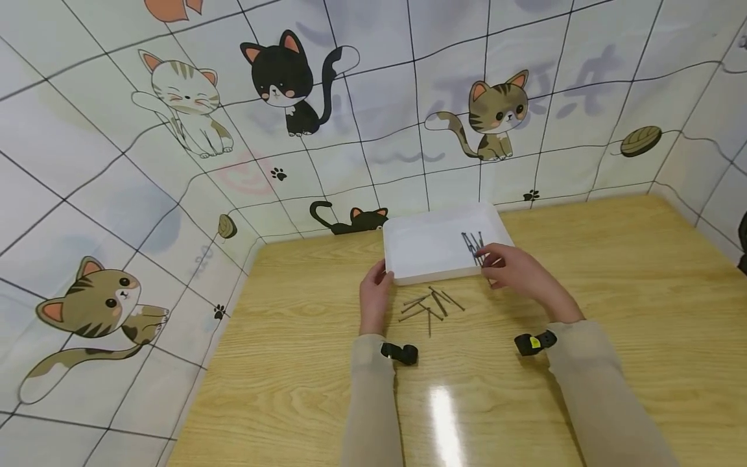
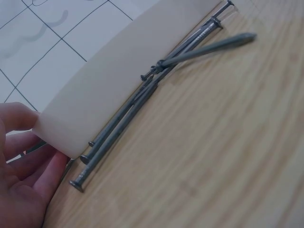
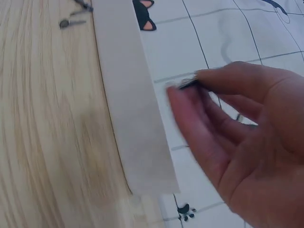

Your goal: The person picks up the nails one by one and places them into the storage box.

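Note:
A shallow white tray [image 1: 417, 250] stands on the wooden table against the wall. At its front left corner my left hand [image 1: 375, 298] grips the tray, fingers around the corner in the left wrist view. Over the front right edge, my right hand [image 1: 513, 272] pinches a dark nail [image 3: 189, 84] between thumb and fingertips; most of that nail is hidden. Several nails [image 1: 469, 243] lie in the tray's right side, close to the right fingers. In front of the tray a loose group of steel nails [image 1: 439, 303] lies crossed on the table; the left wrist view shows their flat heads.
The wooden table [image 1: 292, 363] runs up to a wall covering [image 1: 385, 110] with cat drawings and grid lines at the back and left. Black bands with small devices sit on both wrists. A dark object [image 1: 742, 243] shows at the far right edge.

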Action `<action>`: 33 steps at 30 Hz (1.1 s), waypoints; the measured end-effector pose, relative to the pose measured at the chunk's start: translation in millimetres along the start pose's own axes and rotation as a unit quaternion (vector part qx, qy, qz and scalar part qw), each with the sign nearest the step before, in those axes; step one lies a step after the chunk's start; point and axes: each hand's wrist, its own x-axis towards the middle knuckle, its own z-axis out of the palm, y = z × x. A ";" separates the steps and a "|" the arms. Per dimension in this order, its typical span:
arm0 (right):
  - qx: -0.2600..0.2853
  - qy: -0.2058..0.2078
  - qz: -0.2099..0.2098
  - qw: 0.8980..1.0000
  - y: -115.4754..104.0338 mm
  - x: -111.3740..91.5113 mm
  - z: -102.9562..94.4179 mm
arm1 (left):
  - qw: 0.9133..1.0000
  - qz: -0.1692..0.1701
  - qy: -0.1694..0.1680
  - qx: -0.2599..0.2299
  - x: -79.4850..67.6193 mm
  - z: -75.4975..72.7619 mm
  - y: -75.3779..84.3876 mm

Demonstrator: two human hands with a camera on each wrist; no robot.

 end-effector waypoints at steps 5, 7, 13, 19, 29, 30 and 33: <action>0.052 0.017 -0.023 0.998 -4.7 19.7 2.6 | 1.000 0.000 0.006 0.007 0.3 2.5 0.1; 0.060 0.020 -0.025 0.998 -5.3 29.0 2.1 | 1.000 0.001 0.007 0.009 0.6 3.0 -0.1; 0.062 0.024 -0.008 0.998 -3.3 57.6 1.7 | 1.000 0.000 0.005 0.008 -0.7 3.3 -1.8; 0.055 0.025 0.032 0.998 -0.8 79.8 3.9 | 1.000 0.001 0.005 0.011 -3.0 4.2 -1.8; -0.041 0.014 0.091 0.995 0.3 104.4 11.6 | 1.000 -0.014 -0.014 0.002 -4.8 0.6 10.4; -0.056 0.013 0.094 0.994 -0.3 105.3 12.7 | 1.000 -0.017 -0.015 0.002 -6.3 0.1 14.0; -0.099 0.009 0.095 0.991 -0.9 107.0 16.4 | 1.000 -0.016 -0.006 0.008 -6.2 0.6 12.7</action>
